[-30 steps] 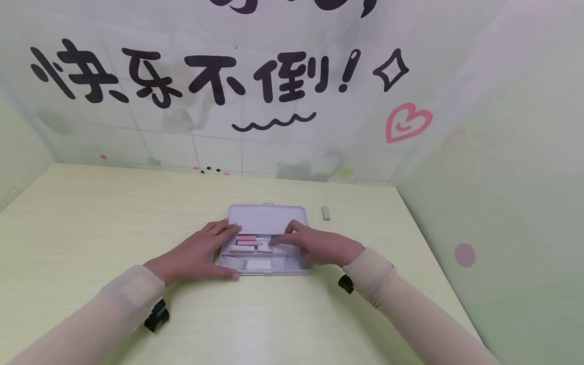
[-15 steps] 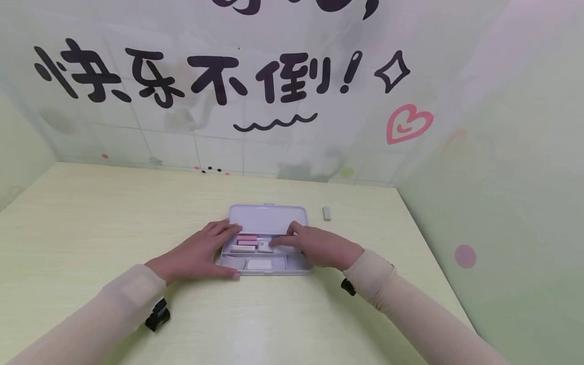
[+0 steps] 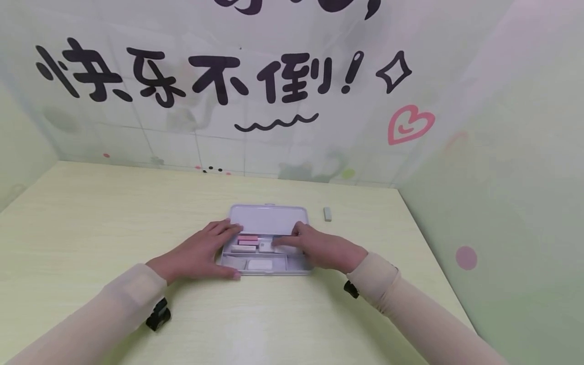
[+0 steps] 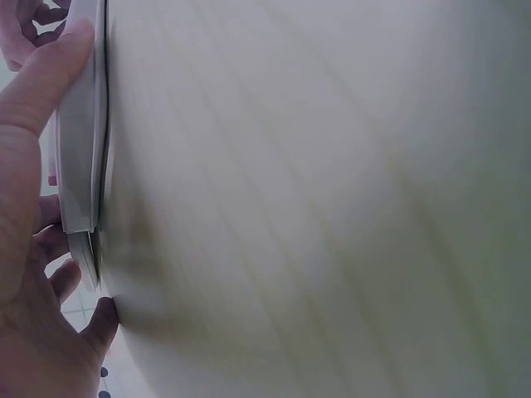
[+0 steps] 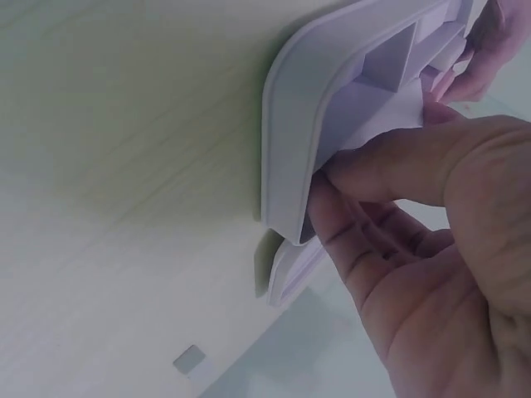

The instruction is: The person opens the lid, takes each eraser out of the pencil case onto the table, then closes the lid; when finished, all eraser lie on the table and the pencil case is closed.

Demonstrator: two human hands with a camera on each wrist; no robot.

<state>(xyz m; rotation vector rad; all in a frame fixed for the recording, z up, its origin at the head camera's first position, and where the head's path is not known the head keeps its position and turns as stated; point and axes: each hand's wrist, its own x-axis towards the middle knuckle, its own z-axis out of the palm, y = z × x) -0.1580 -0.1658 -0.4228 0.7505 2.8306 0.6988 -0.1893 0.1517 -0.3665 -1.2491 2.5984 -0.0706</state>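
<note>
A pale lilac pencil case (image 3: 298,262) lies with its lid (image 3: 267,219) folded back. My left hand (image 3: 193,256) holds its left end, thumb (image 4: 58,70) along the front wall and fingers at the far side. My right hand (image 3: 326,247) reaches into the right part of the case, index finger pointing left at a small white block (image 3: 265,247). The right thumb (image 5: 398,162) lies low beside the case's end wall, close to another finger. I cannot tell whether it pinches anything. Pink sticks (image 3: 248,240) and a white stick (image 3: 243,249) lie left of the block.
A white block (image 3: 259,264) sits in the front compartment, right of a pale flat piece (image 3: 234,262). A small grey block (image 3: 327,214) lies on the wooden table (image 3: 114,218) to the right of the lid. Walls stand behind and at both sides.
The head view has shifted slightly. Both hands keep nearly the same place on and in the case, and its contents look unchanged.
</note>
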